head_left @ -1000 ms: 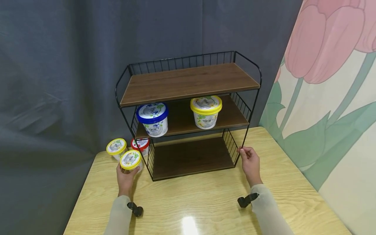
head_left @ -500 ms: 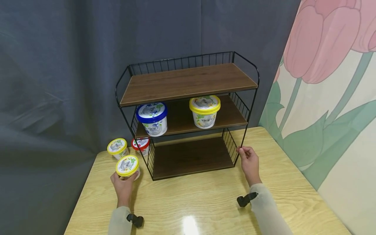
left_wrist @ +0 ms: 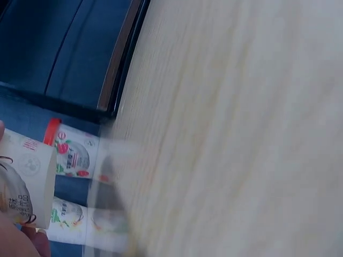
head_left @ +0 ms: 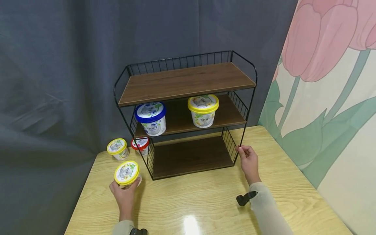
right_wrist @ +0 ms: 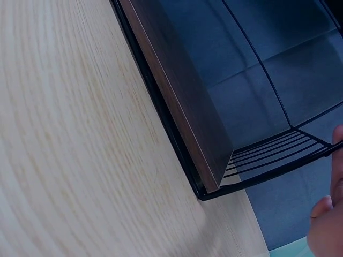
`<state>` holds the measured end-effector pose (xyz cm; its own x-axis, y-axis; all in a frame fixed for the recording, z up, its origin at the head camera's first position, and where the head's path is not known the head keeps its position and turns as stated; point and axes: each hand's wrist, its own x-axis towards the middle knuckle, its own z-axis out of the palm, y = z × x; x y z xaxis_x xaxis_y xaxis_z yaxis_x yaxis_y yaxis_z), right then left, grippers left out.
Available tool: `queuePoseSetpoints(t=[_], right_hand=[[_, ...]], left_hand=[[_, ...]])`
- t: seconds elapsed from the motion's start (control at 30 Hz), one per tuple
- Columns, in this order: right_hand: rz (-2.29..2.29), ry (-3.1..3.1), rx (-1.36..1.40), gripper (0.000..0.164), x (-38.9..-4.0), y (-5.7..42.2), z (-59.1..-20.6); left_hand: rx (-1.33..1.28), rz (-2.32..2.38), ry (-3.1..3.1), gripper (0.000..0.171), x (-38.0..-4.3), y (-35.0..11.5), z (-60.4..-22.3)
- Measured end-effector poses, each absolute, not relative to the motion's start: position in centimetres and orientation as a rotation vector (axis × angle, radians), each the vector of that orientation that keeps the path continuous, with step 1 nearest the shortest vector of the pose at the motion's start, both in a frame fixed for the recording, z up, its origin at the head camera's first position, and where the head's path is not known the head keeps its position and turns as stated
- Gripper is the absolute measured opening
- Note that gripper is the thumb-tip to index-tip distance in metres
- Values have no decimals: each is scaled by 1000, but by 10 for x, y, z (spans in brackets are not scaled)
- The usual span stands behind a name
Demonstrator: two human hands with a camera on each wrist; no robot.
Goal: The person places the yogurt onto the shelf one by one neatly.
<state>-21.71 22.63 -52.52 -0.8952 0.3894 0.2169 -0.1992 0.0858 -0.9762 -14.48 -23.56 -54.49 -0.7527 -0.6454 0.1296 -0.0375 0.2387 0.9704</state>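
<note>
My left hand (head_left: 125,199) grips a white tub with a yellow lid (head_left: 127,173) near the table's left side, thumb on its right and fingers on its left. In the left wrist view the tub's printed side (left_wrist: 27,171) fills the left edge. My right hand (head_left: 249,163) pinches the right front post of the black wire shelf rack (head_left: 188,83) low down. In the right wrist view, fingers (right_wrist: 337,176) show at the frame (right_wrist: 268,176). On the middle shelf stand a blue-lidded tub (head_left: 150,119) at left and another yellow-lidded tub (head_left: 203,111) right of centre.
Behind the held tub, a yellow-lidded tub (head_left: 117,148) and a red-lidded tub (head_left: 141,145) stand on the wooden table (head_left: 188,199), left of the rack. A grey curtain (head_left: 58,81) hangs behind; a tulip-painted wall (head_left: 329,98) rises at right.
My left hand has drawn the yellow-lidded tub toward me and slightly left, away from the other tubs. The right hand keeps its hold on the rack post.
</note>
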Motion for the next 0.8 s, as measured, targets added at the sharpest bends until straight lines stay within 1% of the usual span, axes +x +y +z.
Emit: queuePoseSetpoints(t=[0.23, 0.53, 0.8], right_hand=[[1857, -1915, -175, 27, -219, 226, -526], [1869, -1952, -177, 28, -221, 227, -526], [1841, -1980, -220, 27, -219, 226, -526]], left_hand=[[634, -1542, -1999, 93, -129, -214, -547], [572, -1588, -2039, 86, -112, -186, -555], [457, -1596, -1986, 88, -112, -151, -557]])
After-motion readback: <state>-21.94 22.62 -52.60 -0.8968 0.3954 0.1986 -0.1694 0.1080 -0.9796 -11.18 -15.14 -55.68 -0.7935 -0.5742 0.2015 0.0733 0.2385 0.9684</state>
